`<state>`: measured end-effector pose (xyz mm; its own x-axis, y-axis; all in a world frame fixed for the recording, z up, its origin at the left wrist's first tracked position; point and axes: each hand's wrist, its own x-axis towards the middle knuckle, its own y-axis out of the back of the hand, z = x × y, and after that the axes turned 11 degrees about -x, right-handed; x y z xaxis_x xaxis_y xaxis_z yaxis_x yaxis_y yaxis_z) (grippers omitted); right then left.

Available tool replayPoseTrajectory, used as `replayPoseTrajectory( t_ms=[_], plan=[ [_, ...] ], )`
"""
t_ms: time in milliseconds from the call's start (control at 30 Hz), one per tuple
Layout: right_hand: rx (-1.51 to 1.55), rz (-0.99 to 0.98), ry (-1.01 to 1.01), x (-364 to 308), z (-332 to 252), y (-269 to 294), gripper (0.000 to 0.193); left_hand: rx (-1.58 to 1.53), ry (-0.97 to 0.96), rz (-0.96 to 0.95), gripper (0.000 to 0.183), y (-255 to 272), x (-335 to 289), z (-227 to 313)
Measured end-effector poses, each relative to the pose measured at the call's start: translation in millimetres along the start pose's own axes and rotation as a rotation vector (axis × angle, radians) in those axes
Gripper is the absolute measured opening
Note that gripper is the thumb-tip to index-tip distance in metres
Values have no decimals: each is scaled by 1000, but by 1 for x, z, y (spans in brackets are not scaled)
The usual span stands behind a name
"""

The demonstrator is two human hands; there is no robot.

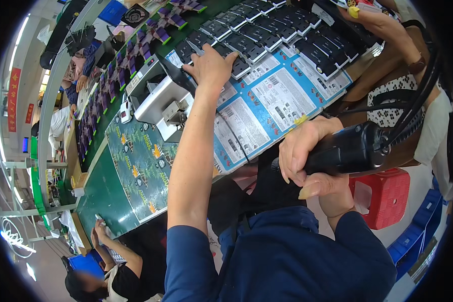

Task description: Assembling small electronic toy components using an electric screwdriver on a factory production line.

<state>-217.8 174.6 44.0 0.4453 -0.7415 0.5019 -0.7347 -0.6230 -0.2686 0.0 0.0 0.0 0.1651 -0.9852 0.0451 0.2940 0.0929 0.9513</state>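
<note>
My left hand (211, 68) reaches palm down to the near left corner of the rows of black-and-white plastic chassis parts (246, 43). Its fingers are spread, and the thumb touches one of these parts; I see nothing gripped. Just left of its fingers stands a white fixture (158, 103) with a metal block (175, 113) and a dark raised piece (176, 75). Low on the right, my right hand (307, 151) is wrapped around a black corded electric screwdriver (345, 151), its narrow end pointing left.
Printed card sheets (282, 90) cover the bench. A small white toy car (126, 109) sits left of the fixture, beyond it purple parts (118, 70). A co-worker's arm (387, 30) reaches in at upper right; another person (116, 267) sits lower left. A red stool (385, 199) stands right.
</note>
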Motion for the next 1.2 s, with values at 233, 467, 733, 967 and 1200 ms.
replayPoseTrajectory(
  t_ms=[233,467,733,967,1200],
  plan=[
    [-31,7,22,-2,-2,4,36,-566,175,306,62,-18,0,16],
    [29,109,11,3,0,-15,27,-1454,-16,322,33,21,-47,12],
    [54,172,288,62,24,-46,11,-2112,35,207,33,73,-239,-85],
    [-333,244,344,141,77,-123,11,-2052,354,199,20,12,-260,-152],
    [-666,217,359,154,100,-136,16,-2113,351,110,23,13,-251,-156]
  ],
)
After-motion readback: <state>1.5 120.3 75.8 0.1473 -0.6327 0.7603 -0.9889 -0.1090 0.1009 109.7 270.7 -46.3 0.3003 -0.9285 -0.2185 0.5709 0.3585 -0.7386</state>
